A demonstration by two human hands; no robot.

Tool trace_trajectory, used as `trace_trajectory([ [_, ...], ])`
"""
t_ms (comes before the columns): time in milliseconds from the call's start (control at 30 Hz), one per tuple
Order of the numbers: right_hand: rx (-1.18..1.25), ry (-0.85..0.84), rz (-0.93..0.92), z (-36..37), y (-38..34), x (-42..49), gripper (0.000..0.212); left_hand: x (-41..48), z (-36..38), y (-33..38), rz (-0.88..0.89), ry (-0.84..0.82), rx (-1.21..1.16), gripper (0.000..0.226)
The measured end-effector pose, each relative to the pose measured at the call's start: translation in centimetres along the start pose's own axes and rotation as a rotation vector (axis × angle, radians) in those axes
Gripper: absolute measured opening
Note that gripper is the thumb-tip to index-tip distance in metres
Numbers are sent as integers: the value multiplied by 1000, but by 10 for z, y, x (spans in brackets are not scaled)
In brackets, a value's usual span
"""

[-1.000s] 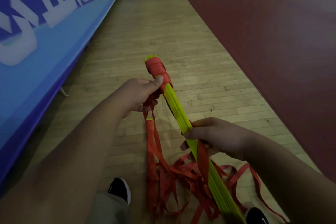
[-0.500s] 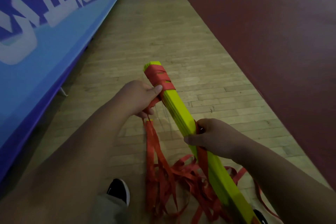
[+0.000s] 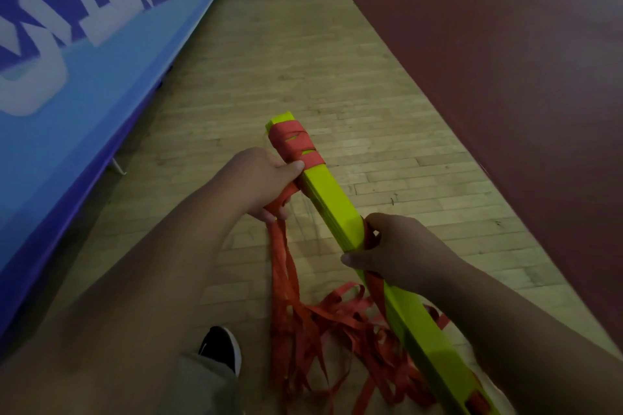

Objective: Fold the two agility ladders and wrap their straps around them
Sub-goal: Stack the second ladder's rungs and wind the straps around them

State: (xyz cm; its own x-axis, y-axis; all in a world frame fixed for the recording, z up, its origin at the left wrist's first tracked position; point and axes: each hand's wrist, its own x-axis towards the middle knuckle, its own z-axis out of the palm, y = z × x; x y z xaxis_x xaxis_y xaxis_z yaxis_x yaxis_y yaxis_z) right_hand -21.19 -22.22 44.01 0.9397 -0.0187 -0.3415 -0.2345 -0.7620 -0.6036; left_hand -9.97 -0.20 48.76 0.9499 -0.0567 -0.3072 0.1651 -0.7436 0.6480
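Left grip (image 3: 256, 182) holds red straps (image 3: 286, 266) beside the folded ladder (image 3: 328, 190); right grip (image 3: 397, 253) curls round its middle. Above the floor (image 3: 303, 44), it points up-left, away; near end cut off.

We see a pale wooden plank floor (image 3: 303, 71) running toward 12 o'clock. At 9 o'clock a blue banner (image 3: 84, 84) with white lettering borders it. A dark red surface (image 3: 505, 61) spreads from 1 to 4 o'clock. The light is dim.

Left hand (image 3: 259, 178) grips the red straps (image 3: 285, 263), seemingly taut, while right hand (image 3: 401, 253) holds the yellow ladder (image 3: 332, 192).
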Motion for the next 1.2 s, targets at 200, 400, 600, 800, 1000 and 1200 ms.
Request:
trace_trajectory([
  [200, -66, 55, -43, 3, 0, -3, 42, -5, 10, 3, 10, 63, -25, 54],
  [400, 5, 57, -48, 6, 2, -1, 46, -10, 11, 7, -11, 49, -126, 50],
  [600, 51, 81, -59, 7, 3, -1, 49, -13, 10, 5, -35, -38, -299, 47],
  [800, 26, 111, -60, 9, 2, 1, 51, -15, 6, 6, -45, -47, -309, 59],
  [1000, 8, 112, -25, 11, -1, 3, 47, -14, 6, 8, -40, 41, -369, 58],
  [1200, 87, -29, 19, 5, -6, 3, 27, -14, 4, 13, 36, 59, -466, 53],
])
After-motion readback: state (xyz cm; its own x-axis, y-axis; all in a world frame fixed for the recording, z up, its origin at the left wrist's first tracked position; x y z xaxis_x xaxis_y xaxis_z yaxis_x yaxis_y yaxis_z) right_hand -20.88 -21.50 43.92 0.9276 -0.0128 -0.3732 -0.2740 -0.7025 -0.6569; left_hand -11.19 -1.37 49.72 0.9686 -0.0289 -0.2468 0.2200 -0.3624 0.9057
